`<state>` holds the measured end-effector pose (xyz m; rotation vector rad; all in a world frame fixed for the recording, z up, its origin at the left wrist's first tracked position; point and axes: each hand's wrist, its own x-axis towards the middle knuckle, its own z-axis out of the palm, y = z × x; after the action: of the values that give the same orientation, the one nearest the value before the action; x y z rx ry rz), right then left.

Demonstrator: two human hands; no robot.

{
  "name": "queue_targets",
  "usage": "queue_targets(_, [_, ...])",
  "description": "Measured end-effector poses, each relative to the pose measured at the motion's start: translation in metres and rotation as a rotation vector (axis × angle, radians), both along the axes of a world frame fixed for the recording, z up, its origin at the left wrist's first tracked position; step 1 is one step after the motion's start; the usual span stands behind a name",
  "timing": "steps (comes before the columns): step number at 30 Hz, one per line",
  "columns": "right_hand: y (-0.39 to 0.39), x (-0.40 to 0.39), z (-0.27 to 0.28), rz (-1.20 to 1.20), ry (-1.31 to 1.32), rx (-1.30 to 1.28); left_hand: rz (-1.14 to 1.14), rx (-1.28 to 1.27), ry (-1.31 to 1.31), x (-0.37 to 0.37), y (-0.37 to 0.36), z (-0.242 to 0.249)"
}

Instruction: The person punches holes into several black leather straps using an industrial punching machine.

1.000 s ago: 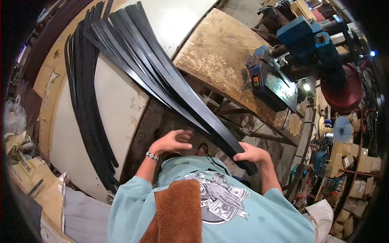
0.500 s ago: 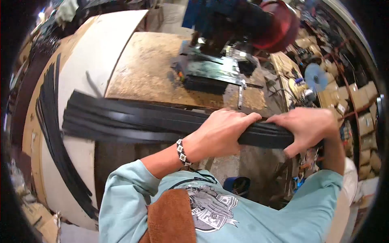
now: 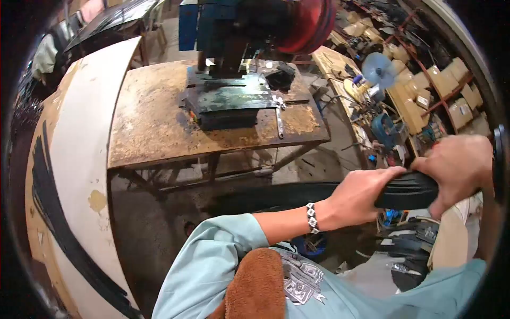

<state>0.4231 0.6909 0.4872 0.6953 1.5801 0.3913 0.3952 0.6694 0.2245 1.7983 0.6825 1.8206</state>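
A bundle of long black strips (image 3: 406, 190) runs across the front of my body. My left hand (image 3: 359, 195), with a beaded bracelet at its wrist, is wrapped round the bundle. Close beside it on the right, my right hand (image 3: 456, 169) grips the bundle near its right end. To the left the strips (image 3: 265, 195) stretch past my left forearm, blurred at the far end.
A worn wooden table (image 3: 149, 111) carries a dark machine (image 3: 231, 98) and a wrench (image 3: 280, 119). More black strips (image 3: 66, 228) lie on a white board (image 3: 90, 133) at the left. A fan (image 3: 379, 69) and shelves of boxes (image 3: 459, 112) stand at the right.
Both hands have moved right and slightly down with the bundle, away from the table edge. The view has shifted, and the table and machine now appear farther left.
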Motion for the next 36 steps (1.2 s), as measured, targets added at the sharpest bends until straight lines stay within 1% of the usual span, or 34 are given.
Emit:
queue_targets(1, [0.003, -0.001, -0.006, -0.020, 0.037, 0.012, -0.009, -0.028, -0.016, -0.001, -0.003, -0.006])
queue_targets(5, [0.014, -0.047, -0.042, -0.045, -0.074, -0.154, -0.031, -0.144, -0.095, -0.025, -0.022, -0.035])
queue_targets(6, [0.018, -0.054, -0.048, -0.017, -0.069, -0.184, -0.025, -0.162, -0.122, -0.028, -0.022, -0.042])
queue_targets(7, [0.021, -0.062, -0.054, -0.072, -0.071, -0.208, -0.018, -0.181, -0.148, -0.032, -0.024, -0.046])
queue_targets(8, [0.021, -0.069, -0.057, -0.098, -0.104, -0.177, -0.065, -0.215, -0.144, -0.038, -0.022, -0.048])
queue_targets(10, [0.017, -0.081, -0.061, -0.132, -0.141, -0.117, -0.134, -0.158, -0.211, -0.041, -0.009, -0.051])
queue_targets(11, [0.015, -0.086, -0.061, -0.125, -0.149, -0.143, -0.176, -0.129, -0.240, -0.040, -0.003, -0.050])
queue_targets(14, [0.007, -0.087, -0.056, -0.010, -0.134, -0.127, -0.378, -0.157, -0.201, -0.038, 0.012, -0.032])
queue_targets(15, [0.005, -0.086, -0.053, -0.048, -0.140, -0.089, -0.444, -0.166, -0.181, -0.034, 0.017, -0.025])
queue_targets(16, [0.005, -0.082, -0.049, -0.054, -0.112, -0.072, -0.414, -0.098, -0.199, -0.029, 0.023, -0.021])
queue_targets(17, [0.007, -0.077, -0.044, -0.059, -0.085, -0.054, -0.359, -0.094, -0.170, -0.022, 0.030, -0.021])
queue_targets(18, [0.012, -0.073, -0.040, -0.130, -0.086, -0.067, -0.351, -0.098, -0.154, -0.018, 0.035, -0.019])
queue_targets(19, [0.017, -0.064, -0.038, -0.140, -0.051, -0.041, -0.341, -0.107, -0.138, -0.016, 0.041, -0.019])
queue_targets(20, [0.023, -0.057, -0.037, -0.184, -0.018, -0.029, -0.286, -0.127, -0.086, -0.014, 0.046, -0.023])
queue_targets(21, [0.027, -0.051, -0.035, -0.222, 0.015, -0.020, -0.287, -0.141, -0.082, -0.017, 0.046, -0.020])
queue_targets(23, [0.034, -0.040, -0.036, -0.258, 0.036, -0.038, -0.318, -0.180, 0.010, -0.025, 0.047, -0.018])
queue_targets(25, [0.040, -0.032, -0.045, -0.266, 0.070, -0.062, -0.279, -0.213, 0.081, -0.036, 0.039, -0.021])
queue_targets(29, [0.043, -0.032, -0.063, -0.193, 0.176, -0.206, -0.230, -0.297, 0.200, -0.063, 0.021, -0.037])
queue_targets(30, [0.043, -0.035, -0.068, -0.146, 0.181, -0.225, -0.223, -0.355, 0.228, -0.074, 0.012, -0.031])
queue_targets(33, [0.016, -0.050, -0.038, 0.006, 0.422, -0.092, -0.176, -0.445, 0.205, -0.106, -0.009, -0.032])
queue_targets(34, [0.015, -0.041, -0.028, 0.319, 0.843, -0.063, -0.100, -0.474, 0.234, -0.120, -0.015, -0.036])
queue_targets(35, [0.028, -0.007, -0.009, 0.558, 1.104, -0.012, -0.113, -0.523, 0.188, -0.133, -0.023, -0.030])
queue_targets(36, [0.040, 0.026, 0.009, 0.813, 1.347, 0.074, -0.059, -0.522, 0.187, -0.148, -0.028, -0.030])
